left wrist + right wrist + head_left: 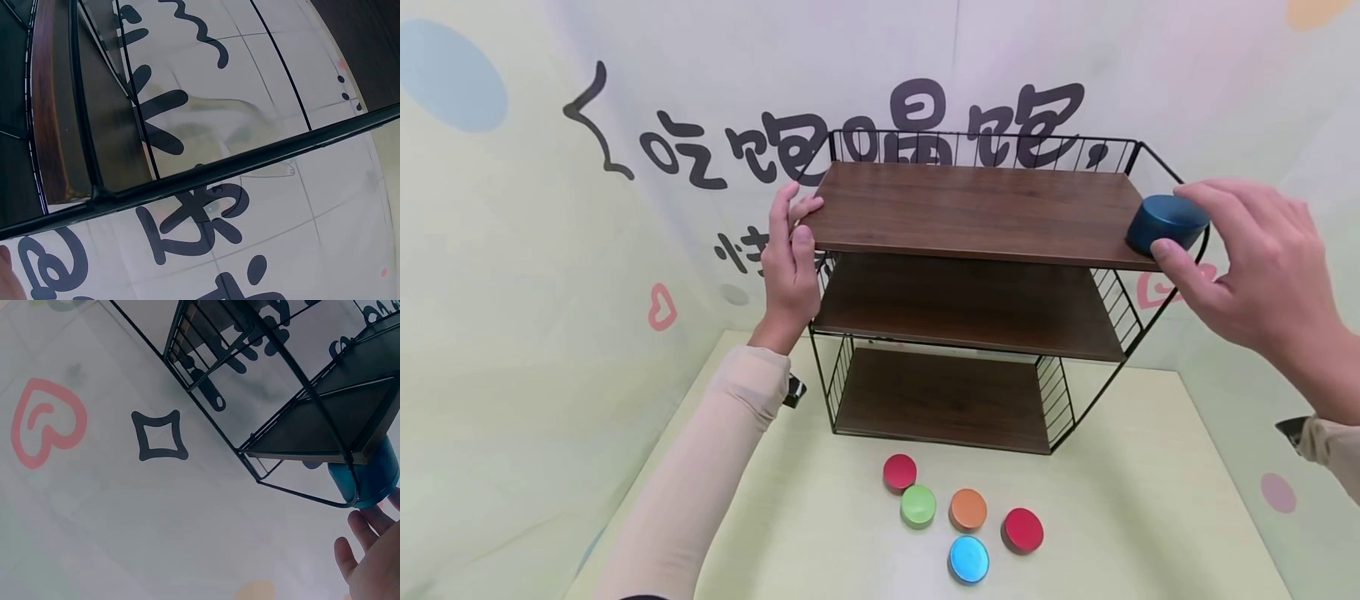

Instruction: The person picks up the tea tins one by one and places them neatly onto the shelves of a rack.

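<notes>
A three-tier shelf rack (970, 208) with dark wood boards and a black wire frame stands on the table. At the left end of its top board, my left hand (792, 267) grips the edge, thumb in front and fingers farther back. A dark blue round tin (1167, 218) sits at the right front corner of that board. My right hand (1262, 258) holds the tin from the right, thumb low at its front and fingers at its upper side. In the right wrist view, the fingertips meet the blue tin (375, 478) beside the wire frame.
On the pale tabletop (1120, 517) before the rack lie two red round tins (899, 472) (1022, 531), a green one (918, 507), an orange one (968, 509) and a light blue one (968, 558). A white wall with black lettering (917, 108) rises close behind.
</notes>
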The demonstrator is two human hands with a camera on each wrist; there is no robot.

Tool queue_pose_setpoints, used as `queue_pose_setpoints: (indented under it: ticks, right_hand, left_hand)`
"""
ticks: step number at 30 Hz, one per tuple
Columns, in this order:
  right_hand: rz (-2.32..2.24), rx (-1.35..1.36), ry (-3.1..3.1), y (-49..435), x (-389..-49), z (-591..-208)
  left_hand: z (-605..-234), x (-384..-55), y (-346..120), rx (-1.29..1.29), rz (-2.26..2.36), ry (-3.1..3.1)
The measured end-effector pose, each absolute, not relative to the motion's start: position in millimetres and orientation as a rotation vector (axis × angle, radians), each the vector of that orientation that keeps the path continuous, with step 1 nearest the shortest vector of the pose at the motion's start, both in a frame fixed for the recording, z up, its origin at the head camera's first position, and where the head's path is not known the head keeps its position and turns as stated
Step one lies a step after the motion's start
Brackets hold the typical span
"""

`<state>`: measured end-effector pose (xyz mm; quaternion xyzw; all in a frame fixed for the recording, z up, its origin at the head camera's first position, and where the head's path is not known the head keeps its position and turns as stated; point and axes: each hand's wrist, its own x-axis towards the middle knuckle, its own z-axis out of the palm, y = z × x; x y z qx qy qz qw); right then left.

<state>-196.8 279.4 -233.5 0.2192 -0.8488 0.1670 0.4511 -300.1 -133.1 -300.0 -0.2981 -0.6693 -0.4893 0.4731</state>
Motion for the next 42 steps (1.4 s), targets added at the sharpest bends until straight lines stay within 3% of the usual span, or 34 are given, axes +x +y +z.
queue_pose_setpoints:
  ticks: [8,21,32,42]
  right_hand:
    - [0.431,0.568,-1.953,277,-190,-243]
    - [0.491,0.581,-1.828,272,-176,-262]
    - [0.530,0.630,-1.823,263,-162,-291]
    - [0.577,0.702,-1.892,265,-157,-334]
  left_hand:
    - [-296,-295,-131,-0.732,-1.201,-1.648]
    - [-312,-318,-140,-0.698,-1.176,-1.672]
    - [-297,-293,-132,-0.728,-1.192,-1.664]
    - [-295,-290,-132,-0.725,-1.202,-1.659]
